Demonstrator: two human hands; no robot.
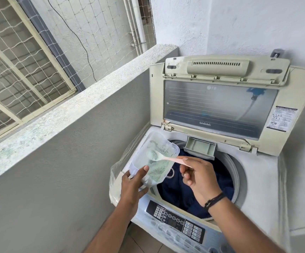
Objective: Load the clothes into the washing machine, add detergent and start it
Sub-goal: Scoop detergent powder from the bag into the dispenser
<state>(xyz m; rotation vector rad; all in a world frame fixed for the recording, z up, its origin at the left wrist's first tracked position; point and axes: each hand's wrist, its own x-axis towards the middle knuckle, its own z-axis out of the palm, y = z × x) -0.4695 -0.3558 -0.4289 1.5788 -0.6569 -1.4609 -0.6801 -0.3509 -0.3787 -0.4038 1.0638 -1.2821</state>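
Head view: clothes (181, 194) fill the drum; left hand (132, 181) grips tub (153, 157), right hand (195, 173) pinches spoon (163, 157) scooping detergent; dosing, starting remain.

Both hands, left (132, 181) and right (198, 177), grip closed.

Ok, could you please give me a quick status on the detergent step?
Left hand holding tilted detergent tub. Right hand scooping powder with pink spoon. Clothes in drum, detergent drawer open. Nothing blocking.
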